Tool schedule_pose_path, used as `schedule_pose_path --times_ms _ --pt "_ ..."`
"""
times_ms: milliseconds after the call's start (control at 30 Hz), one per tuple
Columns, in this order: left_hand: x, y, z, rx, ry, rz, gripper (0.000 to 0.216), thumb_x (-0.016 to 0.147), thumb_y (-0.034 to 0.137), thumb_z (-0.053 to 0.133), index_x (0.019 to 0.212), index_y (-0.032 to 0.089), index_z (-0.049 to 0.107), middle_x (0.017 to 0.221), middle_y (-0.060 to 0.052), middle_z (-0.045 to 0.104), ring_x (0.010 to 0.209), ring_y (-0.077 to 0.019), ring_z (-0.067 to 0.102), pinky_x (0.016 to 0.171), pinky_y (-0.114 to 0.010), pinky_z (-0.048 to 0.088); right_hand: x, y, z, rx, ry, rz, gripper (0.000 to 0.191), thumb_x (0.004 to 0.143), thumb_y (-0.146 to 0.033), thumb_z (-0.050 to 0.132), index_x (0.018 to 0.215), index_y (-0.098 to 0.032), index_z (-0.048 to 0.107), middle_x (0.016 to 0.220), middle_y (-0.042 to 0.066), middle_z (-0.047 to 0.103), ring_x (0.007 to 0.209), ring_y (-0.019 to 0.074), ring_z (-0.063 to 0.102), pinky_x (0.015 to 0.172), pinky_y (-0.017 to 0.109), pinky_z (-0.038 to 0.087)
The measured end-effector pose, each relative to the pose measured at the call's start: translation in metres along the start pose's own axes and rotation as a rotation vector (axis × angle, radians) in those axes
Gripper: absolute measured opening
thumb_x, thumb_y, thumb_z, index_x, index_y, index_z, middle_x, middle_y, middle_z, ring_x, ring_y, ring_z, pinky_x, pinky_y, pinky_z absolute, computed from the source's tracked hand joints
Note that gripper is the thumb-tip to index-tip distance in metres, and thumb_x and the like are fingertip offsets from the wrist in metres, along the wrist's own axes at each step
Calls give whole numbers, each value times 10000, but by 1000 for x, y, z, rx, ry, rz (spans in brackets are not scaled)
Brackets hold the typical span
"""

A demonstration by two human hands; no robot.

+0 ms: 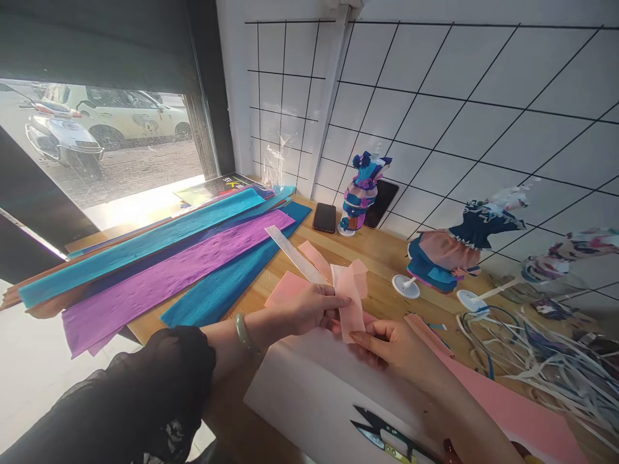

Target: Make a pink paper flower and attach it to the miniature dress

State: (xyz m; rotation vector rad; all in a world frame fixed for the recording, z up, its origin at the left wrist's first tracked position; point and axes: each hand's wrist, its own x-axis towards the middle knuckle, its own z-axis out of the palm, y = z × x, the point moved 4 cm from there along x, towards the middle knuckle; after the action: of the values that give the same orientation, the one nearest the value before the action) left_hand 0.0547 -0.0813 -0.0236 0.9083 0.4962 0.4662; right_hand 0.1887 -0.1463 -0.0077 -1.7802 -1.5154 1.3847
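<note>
Ctr frame: L hand (312, 309) & R hand (387, 341) both pinch pink strip (353, 312); best keep tension light, even, edges flat, clear of snips (389, 434), btm R.

left sleeve (130, 393): black, sheer, ruffled end | bangle (242, 332): pale green, smooth, rounded

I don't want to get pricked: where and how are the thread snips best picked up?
Probably by the black handles, pinched from above with the right hand coming from the lower right, once it frees the peach paper strip. The thread snips lie flat on the pale sheet, with pointed blades parted and aimed left, away from that approach.
</note>
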Motion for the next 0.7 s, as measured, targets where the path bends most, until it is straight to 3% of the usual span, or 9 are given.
schedule_pose_path --times_ms 300,700 --pt "2 -1 -4 -137 61 -22 225 688 262 685 798 92 585 709 -55 635 552 -94 585 506 -203 464 -1 -3 6 13 -6 -8 408 725 -538 569 605 -148 596 504 -1 549 466 103 476 448 233 341" --pt "-2 0 0 -207 103 -59 179 689 194 688 797 87 594 778 -75 661 699 -130 648 763 -287 499 -4 -9 14 -18 -33 -50 404 754 -482 559 502 -171 501 458 -22 494 427 86 397 445 239 276"
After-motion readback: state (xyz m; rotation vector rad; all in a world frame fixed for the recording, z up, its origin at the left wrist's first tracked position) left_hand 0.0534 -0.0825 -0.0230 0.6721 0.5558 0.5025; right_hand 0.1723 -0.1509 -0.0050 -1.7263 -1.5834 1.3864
